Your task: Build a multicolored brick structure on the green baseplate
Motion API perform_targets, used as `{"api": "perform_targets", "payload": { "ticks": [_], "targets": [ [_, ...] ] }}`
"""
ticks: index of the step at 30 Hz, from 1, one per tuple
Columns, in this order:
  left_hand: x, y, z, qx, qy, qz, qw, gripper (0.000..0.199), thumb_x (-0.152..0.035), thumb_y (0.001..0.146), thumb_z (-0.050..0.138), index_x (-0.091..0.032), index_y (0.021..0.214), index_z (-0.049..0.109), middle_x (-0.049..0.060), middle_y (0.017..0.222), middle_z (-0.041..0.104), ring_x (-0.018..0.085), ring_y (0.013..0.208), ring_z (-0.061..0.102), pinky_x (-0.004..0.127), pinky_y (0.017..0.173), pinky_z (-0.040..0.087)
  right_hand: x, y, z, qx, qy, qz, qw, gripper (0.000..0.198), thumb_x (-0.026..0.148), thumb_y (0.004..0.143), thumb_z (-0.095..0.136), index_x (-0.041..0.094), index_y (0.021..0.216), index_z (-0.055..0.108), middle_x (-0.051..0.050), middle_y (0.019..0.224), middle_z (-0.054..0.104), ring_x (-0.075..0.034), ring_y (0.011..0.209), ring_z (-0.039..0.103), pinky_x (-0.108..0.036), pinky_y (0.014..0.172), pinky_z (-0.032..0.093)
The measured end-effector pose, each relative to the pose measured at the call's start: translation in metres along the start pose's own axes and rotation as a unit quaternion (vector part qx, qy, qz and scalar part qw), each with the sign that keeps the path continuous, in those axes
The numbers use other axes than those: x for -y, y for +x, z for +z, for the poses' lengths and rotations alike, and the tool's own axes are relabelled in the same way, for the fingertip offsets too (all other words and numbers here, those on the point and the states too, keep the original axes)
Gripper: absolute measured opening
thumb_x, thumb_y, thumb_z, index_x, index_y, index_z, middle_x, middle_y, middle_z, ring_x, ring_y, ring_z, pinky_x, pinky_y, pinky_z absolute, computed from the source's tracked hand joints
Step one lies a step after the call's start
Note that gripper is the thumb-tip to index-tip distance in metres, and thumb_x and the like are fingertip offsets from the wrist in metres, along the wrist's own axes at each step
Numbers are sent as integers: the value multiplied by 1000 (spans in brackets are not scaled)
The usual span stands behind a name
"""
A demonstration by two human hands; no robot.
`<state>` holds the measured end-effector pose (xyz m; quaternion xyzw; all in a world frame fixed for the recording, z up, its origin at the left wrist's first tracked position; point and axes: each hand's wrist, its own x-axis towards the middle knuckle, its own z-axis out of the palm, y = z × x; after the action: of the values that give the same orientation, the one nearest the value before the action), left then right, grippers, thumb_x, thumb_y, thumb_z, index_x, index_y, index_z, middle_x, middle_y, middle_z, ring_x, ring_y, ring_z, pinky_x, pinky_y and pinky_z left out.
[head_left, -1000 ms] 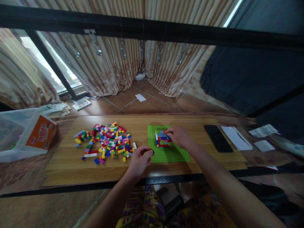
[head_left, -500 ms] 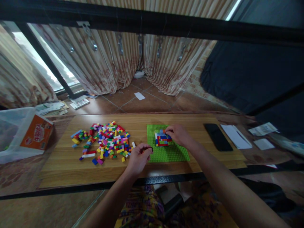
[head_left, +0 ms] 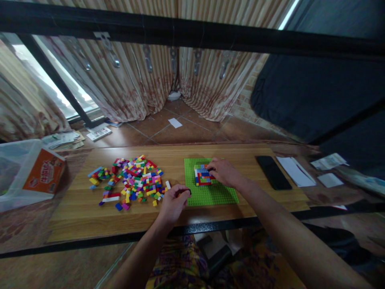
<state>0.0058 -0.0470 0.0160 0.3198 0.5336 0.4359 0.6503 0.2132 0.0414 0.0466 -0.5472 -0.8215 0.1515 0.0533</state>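
Observation:
My left hand [head_left: 175, 201] is closed in a pinch beside the left front edge of the green baseplate [head_left: 222, 197]. A small dark brick [head_left: 189, 192] shows at its fingertips. On the baseplate stands a low block of bricks [head_left: 203, 175] in red, blue, white, yellow and light blue. My right hand [head_left: 222, 171] reaches over from the right, its fingers closed at the block's upper right side. What those fingertips pinch is too small and covered to make out.
Loose coloured bricks [head_left: 141, 178] lie in a heap on the left of the wooden table [head_left: 87, 218]. To the right are a black phone [head_left: 273, 172] and white paper [head_left: 295, 171] with a pen. A clear plastic box [head_left: 18, 172] stands at the far left. A dark bar [head_left: 192, 30] crosses above.
The camera view has shifted slightly. My right fingers stay at the block's upper right, with a small movement. My left hand keeps its pinch beside the baseplate.

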Motion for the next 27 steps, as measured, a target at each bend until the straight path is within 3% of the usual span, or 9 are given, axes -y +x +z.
{"api": "perform_targets", "payload": {
  "ticks": [12, 19, 27],
  "targets": [
    [10, 1, -6, 4, 6, 19, 1000, 22, -31, 62, 68, -15, 72, 58, -8, 44, 47, 4, 38, 36, 17, 39, 24, -1, 3, 7, -9, -38, -25, 999, 25, 21, 93, 48, 18, 90, 73, -7, 93, 67, -17, 85, 60, -27, 80, 42],
    [10, -1, -7, 1, 12, 15, 1000, 23, -32, 62, 67, -15, 74, 58, -7, 46, 50, 4, 38, 37, 17, 38, 24, -7, 1, 20, -132, 83, 88, 984, 11, 24, 80, 64, 21, 77, 73, -4, 83, 67, -17, 76, 60, -28, 73, 42],
    [10, -2, -7, -1, 18, 12, 1000, 24, -33, 62, 68, -14, 75, 59, -5, 50, 55, 4, 38, 37, 16, 38, 22, -9, 6, 21, -138, 118, 123, 976, 4, 23, 73, 70, 21, 72, 74, -4, 80, 67, -17, 72, 59, -28, 68, 42]
  ]
}}
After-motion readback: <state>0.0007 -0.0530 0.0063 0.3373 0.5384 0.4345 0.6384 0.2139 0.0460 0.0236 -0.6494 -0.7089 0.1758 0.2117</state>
